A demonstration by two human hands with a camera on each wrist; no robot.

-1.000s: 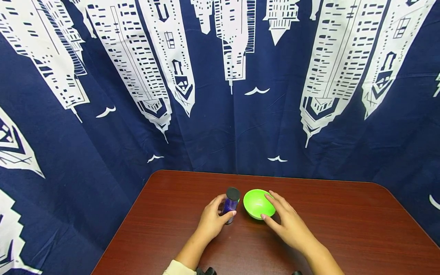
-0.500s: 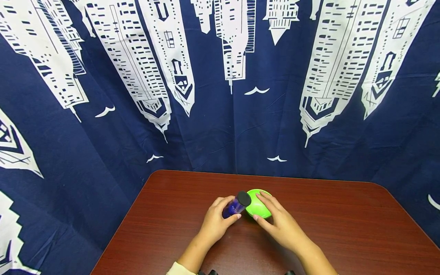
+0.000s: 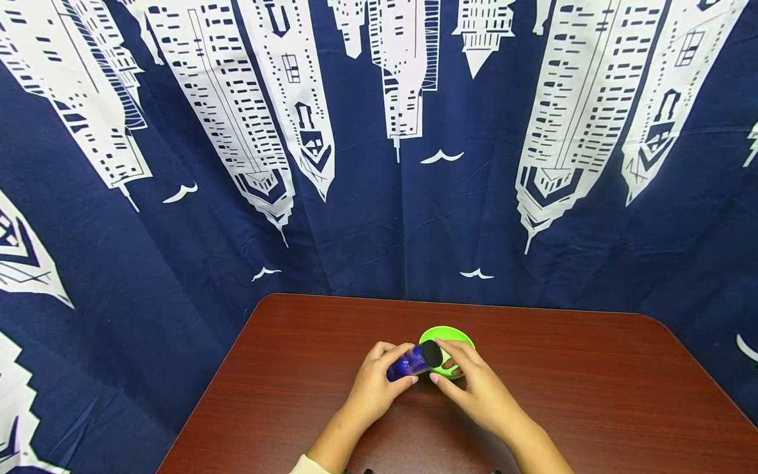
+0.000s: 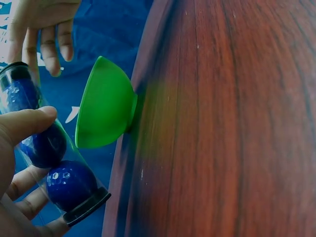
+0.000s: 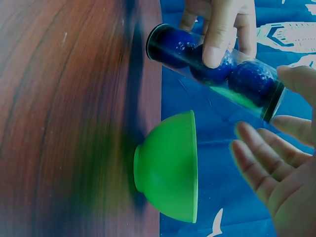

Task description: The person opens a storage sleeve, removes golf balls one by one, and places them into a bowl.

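My left hand [image 3: 376, 385] grips a clear plastic tube [image 3: 408, 363] around its middle. Inside the tube sit three shiny blue dimpled balls [image 4: 71, 185], like golf balls. Both ends have black caps; the tube is tilted, its black end cap [image 3: 431, 354] pointing toward my right hand [image 3: 482, 395]. That hand's thumb and forefinger stand spread on either side of the cap, and the forefinger looks close to its edge or touching it; I cannot tell which. A bright green bowl [image 5: 170, 168] stands upright on the table just beyond the tube, partly hidden by the tube and right fingers in the head view.
The reddish-brown wooden table [image 3: 580, 382] has rounded far corners. Behind it and to the left hangs a dark blue cloth [image 3: 361, 243] printed with white buildings and birds. Bare tabletop extends on both sides of the hands.
The tube went from upright to tilted, its capped end swinging right across the front of the bowl. My right hand has moved left, from beside the bowl to the cap.
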